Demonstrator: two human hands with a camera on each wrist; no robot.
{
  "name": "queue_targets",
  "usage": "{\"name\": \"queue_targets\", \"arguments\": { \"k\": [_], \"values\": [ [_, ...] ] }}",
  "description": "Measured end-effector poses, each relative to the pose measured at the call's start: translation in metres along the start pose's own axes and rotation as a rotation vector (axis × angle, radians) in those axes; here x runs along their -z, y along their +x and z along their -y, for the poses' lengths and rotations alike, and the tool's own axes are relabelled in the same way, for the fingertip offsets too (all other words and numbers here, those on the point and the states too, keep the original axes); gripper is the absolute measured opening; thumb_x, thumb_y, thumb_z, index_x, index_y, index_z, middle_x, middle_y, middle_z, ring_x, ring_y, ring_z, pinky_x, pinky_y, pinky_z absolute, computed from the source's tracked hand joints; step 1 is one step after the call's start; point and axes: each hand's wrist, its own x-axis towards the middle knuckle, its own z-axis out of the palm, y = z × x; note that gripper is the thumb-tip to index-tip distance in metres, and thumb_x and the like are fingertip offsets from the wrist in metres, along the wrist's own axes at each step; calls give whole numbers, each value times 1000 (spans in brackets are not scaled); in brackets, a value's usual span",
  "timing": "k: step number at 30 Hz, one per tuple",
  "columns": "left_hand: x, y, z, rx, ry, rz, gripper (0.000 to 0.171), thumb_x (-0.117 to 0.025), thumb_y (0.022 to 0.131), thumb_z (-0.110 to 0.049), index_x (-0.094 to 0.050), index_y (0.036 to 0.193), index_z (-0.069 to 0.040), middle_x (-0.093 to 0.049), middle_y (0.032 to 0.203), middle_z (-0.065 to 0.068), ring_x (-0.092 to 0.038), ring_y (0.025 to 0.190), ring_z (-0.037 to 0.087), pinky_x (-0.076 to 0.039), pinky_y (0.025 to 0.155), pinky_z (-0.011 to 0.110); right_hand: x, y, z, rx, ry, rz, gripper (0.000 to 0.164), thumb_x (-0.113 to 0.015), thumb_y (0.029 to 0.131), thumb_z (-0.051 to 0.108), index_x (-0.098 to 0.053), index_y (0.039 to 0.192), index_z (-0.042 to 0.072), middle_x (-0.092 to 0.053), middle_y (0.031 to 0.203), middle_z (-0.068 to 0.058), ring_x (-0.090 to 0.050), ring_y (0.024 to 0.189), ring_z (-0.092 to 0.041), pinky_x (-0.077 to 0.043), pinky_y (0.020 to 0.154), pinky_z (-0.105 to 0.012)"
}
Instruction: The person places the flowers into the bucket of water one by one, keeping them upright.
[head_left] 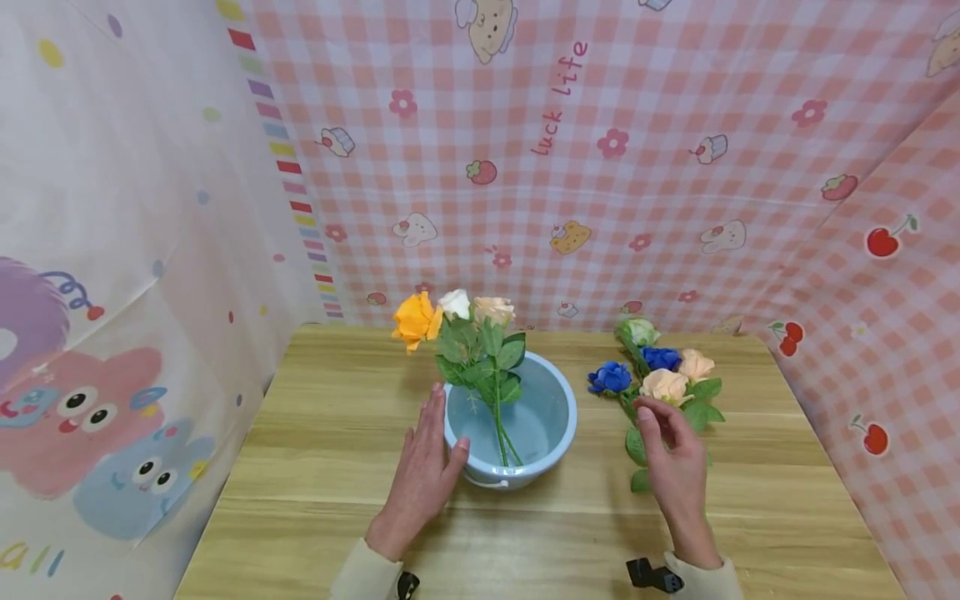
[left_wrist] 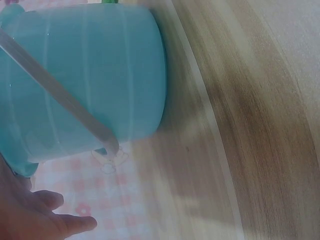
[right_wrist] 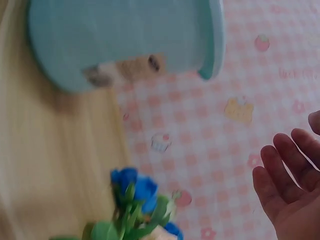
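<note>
A light blue bucket (head_left: pixel 570 421) stands on the wooden table. Three artificial roses lean in it, stems crossing inside: an orange rose (head_left: pixel 416 321), a white rose (head_left: pixel 454 303) and a pale peach rose (head_left: pixel 495 311). Fingers extended, my left hand (head_left: pixel 423 467) is at the bucket's left rim and holds nothing. My right hand (head_left: pixel 678 467) hovers with loosely bent fingers over the near side of a flower pile, its fingers free in the right wrist view. That pile has blue roses (head_left: pixel 610 377), peach roses (head_left: pixel 664 386) and a pale green rose (head_left: pixel 640 332).
A pale bucket handle (left_wrist: pixel 65 97) hangs down the bucket's side. Behind the wooden table (head_left: pixel 322 417) hangs a pink checked cloth (head_left: pixel 667 192); a white cartoon-print cloth (head_left: pixel 202 283) covers the left side.
</note>
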Motion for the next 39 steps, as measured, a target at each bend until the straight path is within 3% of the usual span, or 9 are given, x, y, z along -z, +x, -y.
{"name": "queue_targets", "arguments": {
  "k": [3,8,20,39],
  "values": [
    [0,0,0,3,-2,2,76,-46,108,-39,-8,167,-8,-7,174,7,-17,156,38,-24,114,74,10,-2,-8,-34,-34,-18,20,-62,103,4,-72,119,-2,-69,108,17,-63,100,2,-48,87,-11],
    [1,0,-1,7,4,8,76,-44,109,-41,-8,167,-8,-6,174,6,-17,156,37,-24,115,74,23,-6,-24,-30,-91,-44,19,-65,102,6,-74,116,-2,-70,105,18,-64,97,4,-49,85,-8],
    [2,-1,-1,11,3,10,77,-45,109,-41,-7,167,-9,-5,174,4,-17,156,37,-24,115,73,47,-20,-57,-153,-52,-112,21,-70,98,3,-71,115,-10,-72,98,21,-67,91,5,-51,78,-7],
    [1,-1,-1,13,9,10,77,-44,109,-42,-7,167,-9,-6,174,6,-17,156,37,-25,115,73,68,-30,-79,-367,11,-63,26,-70,97,4,-67,117,-12,-72,91,18,-68,82,1,-53,71,-9]
  ]
}}
